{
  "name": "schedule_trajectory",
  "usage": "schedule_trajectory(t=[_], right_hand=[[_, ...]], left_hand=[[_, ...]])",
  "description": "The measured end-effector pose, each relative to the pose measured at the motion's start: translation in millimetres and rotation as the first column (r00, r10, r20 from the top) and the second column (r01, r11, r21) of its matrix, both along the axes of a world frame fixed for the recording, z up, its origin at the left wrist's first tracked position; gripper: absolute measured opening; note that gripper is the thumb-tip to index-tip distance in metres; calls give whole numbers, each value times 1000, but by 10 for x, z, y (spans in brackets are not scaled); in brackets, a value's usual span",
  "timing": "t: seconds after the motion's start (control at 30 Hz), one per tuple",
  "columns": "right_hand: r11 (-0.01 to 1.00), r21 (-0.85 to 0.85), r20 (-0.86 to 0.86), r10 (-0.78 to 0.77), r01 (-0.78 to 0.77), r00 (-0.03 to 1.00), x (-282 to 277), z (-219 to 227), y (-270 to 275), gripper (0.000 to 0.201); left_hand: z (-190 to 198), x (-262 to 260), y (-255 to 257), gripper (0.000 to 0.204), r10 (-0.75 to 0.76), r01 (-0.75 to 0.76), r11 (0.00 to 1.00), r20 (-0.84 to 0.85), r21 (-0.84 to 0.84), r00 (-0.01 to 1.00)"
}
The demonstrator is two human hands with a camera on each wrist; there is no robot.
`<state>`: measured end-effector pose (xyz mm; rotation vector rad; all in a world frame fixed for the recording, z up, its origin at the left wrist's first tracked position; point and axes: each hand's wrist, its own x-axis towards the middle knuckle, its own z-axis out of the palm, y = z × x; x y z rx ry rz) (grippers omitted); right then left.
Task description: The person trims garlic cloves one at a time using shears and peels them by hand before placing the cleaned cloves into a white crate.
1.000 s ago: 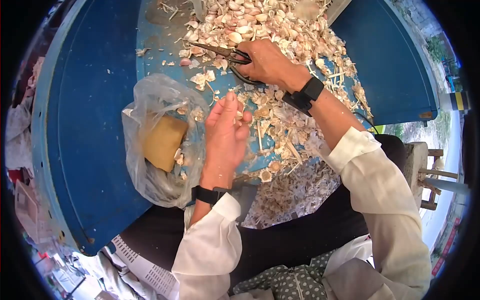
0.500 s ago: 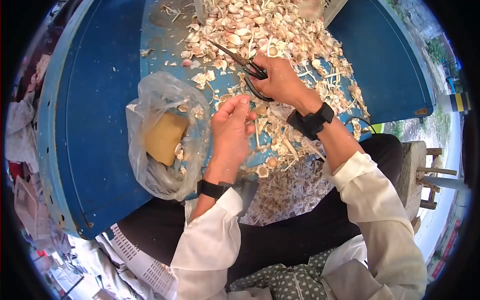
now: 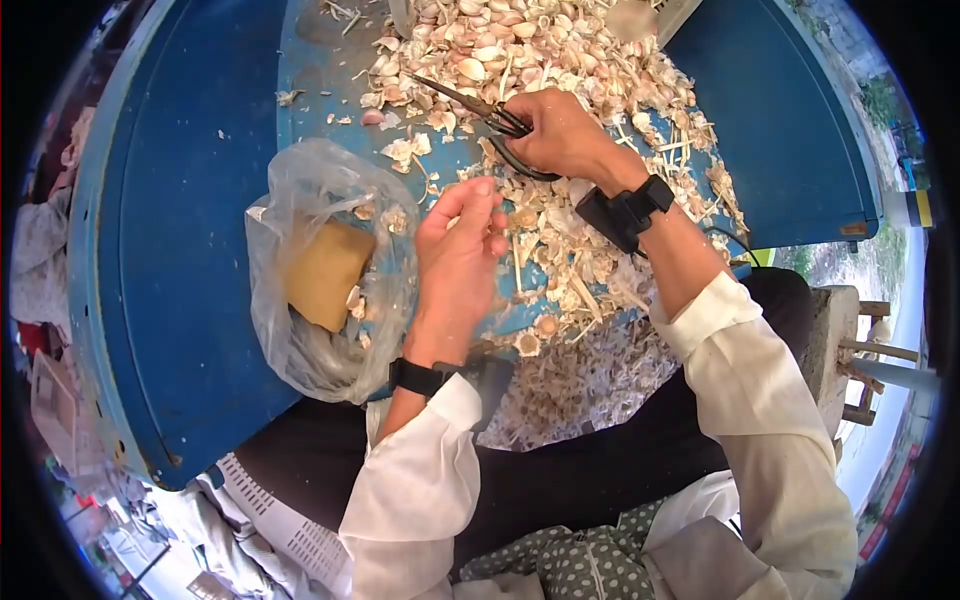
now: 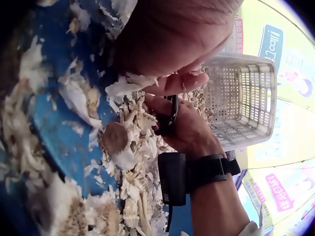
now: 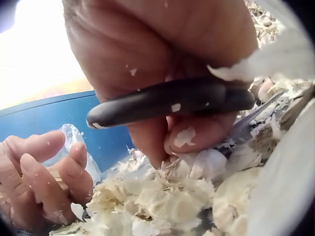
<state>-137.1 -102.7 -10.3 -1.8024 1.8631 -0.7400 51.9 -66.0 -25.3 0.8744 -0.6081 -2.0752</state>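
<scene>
The blue worktop (image 3: 345, 135) is bounded at the left by a wide blue panel (image 3: 200, 200) and at the right by another blue panel (image 3: 775, 130); its near edge lies before the person's dark-trousered lap (image 3: 590, 455), with a mass of scraps (image 3: 590, 380) below. Room to move shows mainly along the strip between the clear plastic bag (image 3: 310, 180), which has a tan block (image 3: 330, 275) in it, and the heap of garlic cloves (image 3: 500, 45). Papery skins (image 3: 545, 270) crowd the right hand's underside, and a pale slotted basket (image 4: 241, 98) stands beyond in the left wrist view.

The dark scissors (image 3: 470, 101) are over the worktop at the near side of the cloves, gripped by the handles in the right hand (image 3: 570, 135). Their long axis runs slantwise, blades pointing away from the person and to the left, handle loops towards the right wrist. The left hand (image 3: 460, 250), between bag and skins, has its fingers bent and thumb near the forefinger; whether they pinch anything I cannot tell
</scene>
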Motion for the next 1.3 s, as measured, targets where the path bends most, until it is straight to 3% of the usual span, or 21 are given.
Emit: schedule_trajectory(t=[0.03, 0.07, 0.13, 0.17, 0.27, 0.3, 0.37, 0.4, 0.47, 0.6, 0.73, 0.8, 0.87, 1.0, 1.1, 1.13, 1.17, 1.2, 1.27, 1.3], right_hand=[[995, 55, 173, -87, 78, 981, 69, 48, 59, 16], [996, 54, 175, -84, 75, 981, 130, 108, 131, 16], [990, 61, 390, -140, 127, 910, 257, 301, 301, 14], [993, 28, 360, -117, 114, 926, 285, 269, 343, 16], [996, 73, 562, -91, 60, 822, 272, 391, 510, 39], [993, 76, 360, -109, 88, 927, 213, 512, 568, 45], [991, 92, -16, -100, 101, 995, 76, 698, 725, 58], [991, 88, -22, -102, 103, 995, 32, 739, 819, 58], [991, 121, -143, 81, -63, 986, -41, 798, 994, 59], [995, -1, -214, 100, -102, 972, -18, 733, 1108, 56], [991, 122, -228, 78, -51, 971, 44, 716, 1118, 53], [995, 75, -261, 75, -58, 962, 45, 666, 1123, 52], [992, -74, -268, 76, -99, 960, 51, 602, 1137, 51], [998, -21, -236, 60, -67, 970, 63, 589, 1122, 52], [989, 102, -165, 120, -104, 979, 51, 626, 1094, 53], [952, 284, 140, 78, -116, 987, 35, 616, 1081, 52], [881, 440, 419, -27, -177, 908, 16, 612, 1072, 52], [879, 443, 420, -31, -175, 907, 9, 603, 1067, 52], [878, 443, 514, -84, -180, 854, 28, 610, 1017, 49], [915, 397, 515, -160, -69, 842, 46, 635, 938, 42]], left_hand=[[3, -13, -2, 28, 0, 1, 999, 33, -36, 999], [20, -35, 6, 28, 3, -1, 999, 35, -37, 999], [89, -116, 42, 31, 29, -6, 991, 168, -133, 985], [107, -145, 66, 31, 19, 3, 991, 162, -134, 987], [147, -144, 112, 33, 69, -40, 966, 106, -255, 992], [148, -100, 101, 33, 50, -42, 976, 36, -212, 998], [184, -50, 92, 33, 37, -43, 984, -40, -171, 999], [228, -50, 97, 34, 47, -53, 982, -38, -183, 998], [284, -81, 112, 34, 49, -56, 979, -43, -196, 998], [310, -115, 174, 34, 61, -64, 980, -20, -186, 998], [281, -58, 181, 33, 85, -83, 973, 0, -216, 996], [274, -77, 167, 32, 107, -98, 967, 28, -235, 994], [268, -96, 165, 29, 151, -154, 969, -31, -193, 988], [256, -100, 156, 27, 122, -127, 968, -38, -218, 992], [259, -42, 123, 27, 84, -89, 966, -30, -241, 996], [251, -21, 123, 27, 77, -89, 966, -57, -242, 995], [247, -8, 117, 27, 70, -89, 965, -85, -245, 994], [238, 7, 108, 27, 68, -86, 967, -83, -242, 994], [221, 55, 77, 28, -43, -25, 971, -277, -236, 960], [212, 66, 66, 28, -40, -28, 972, -279, -235, 959]])
